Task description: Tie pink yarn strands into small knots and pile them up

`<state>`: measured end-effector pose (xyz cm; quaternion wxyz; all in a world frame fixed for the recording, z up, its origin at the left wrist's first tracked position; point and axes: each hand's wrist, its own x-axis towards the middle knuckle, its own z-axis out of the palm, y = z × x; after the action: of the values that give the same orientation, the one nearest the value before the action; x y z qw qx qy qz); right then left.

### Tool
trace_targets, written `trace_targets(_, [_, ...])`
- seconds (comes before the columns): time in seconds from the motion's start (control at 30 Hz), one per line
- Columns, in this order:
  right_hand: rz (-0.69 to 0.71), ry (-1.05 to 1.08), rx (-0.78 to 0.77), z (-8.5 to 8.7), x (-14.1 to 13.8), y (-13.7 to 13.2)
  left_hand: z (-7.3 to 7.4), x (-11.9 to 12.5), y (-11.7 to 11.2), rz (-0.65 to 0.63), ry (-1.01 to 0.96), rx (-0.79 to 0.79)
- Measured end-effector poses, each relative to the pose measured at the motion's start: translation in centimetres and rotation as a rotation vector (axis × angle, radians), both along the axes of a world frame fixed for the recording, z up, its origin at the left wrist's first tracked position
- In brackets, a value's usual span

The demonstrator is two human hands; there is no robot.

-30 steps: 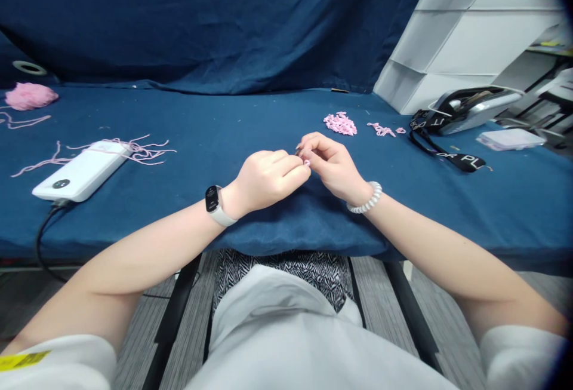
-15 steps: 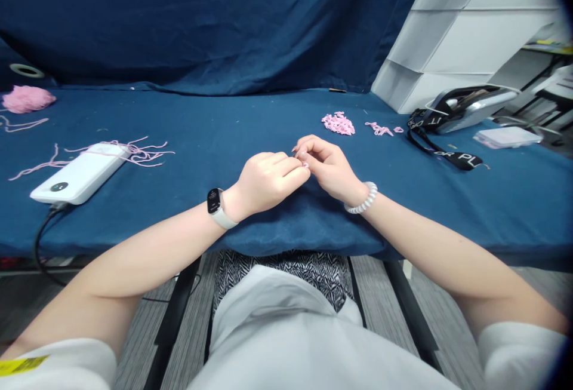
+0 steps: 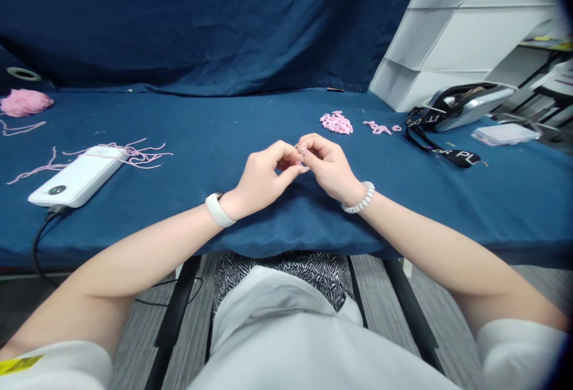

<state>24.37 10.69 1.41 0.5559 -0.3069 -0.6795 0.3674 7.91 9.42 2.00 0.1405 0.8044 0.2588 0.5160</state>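
My left hand (image 3: 264, 176) and my right hand (image 3: 327, 165) meet fingertip to fingertip above the blue-covered table (image 3: 201, 157), near its front edge. Both pinch one tiny pink piece (image 3: 299, 163), too small to name for sure; it looks like a bit of yarn. The left wrist wears a white watch (image 3: 218, 209), the right a white coil bracelet (image 3: 359, 199). A small heap of pink knotted pieces (image 3: 336, 123) lies a little beyond my right hand, with a few more pink bits (image 3: 378, 128) to its right.
A white power bank (image 3: 76, 177) with a black cable lies at the left, under loose pink yarn strands (image 3: 129, 151). A pink yarn ball (image 3: 24, 103) sits far left. A black lanyard (image 3: 441, 148), a silver device (image 3: 468, 106) and white shelving (image 3: 452, 25) stand at the right.
My left hand has rolled so its knuckles lift and the watch face turns away; its fingers now arch over the pinch. The right hand has barely shifted.
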Motion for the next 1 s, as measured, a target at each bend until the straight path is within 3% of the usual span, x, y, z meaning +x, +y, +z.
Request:
trace_targets(0.1, [-0.050,0.043,-0.040,-0.16,-0.11,0.07,0.30,0.35,0.14,-0.133,-0.247,-0.320])
trace_targets(0.2, [-0.029,0.084,-0.096,-0.11,-0.27,0.00,0.53,0.56,0.28,-0.192,-0.372,-0.452])
trace_targets(0.43, [0.103,0.190,-0.228,0.24,-0.63,-0.23,0.46,0.72,0.27,-0.221,-0.411,-0.549])
trace_targets(0.77, [0.136,0.276,-0.310,0.41,-0.46,-0.10,0.86,0.53,0.43,-0.246,-0.473,-0.582])
trace_targets(1.0, [0.133,0.259,-0.253,0.58,-0.56,-0.55,1.03,0.32,0.65,-0.367,-0.514,-0.813])
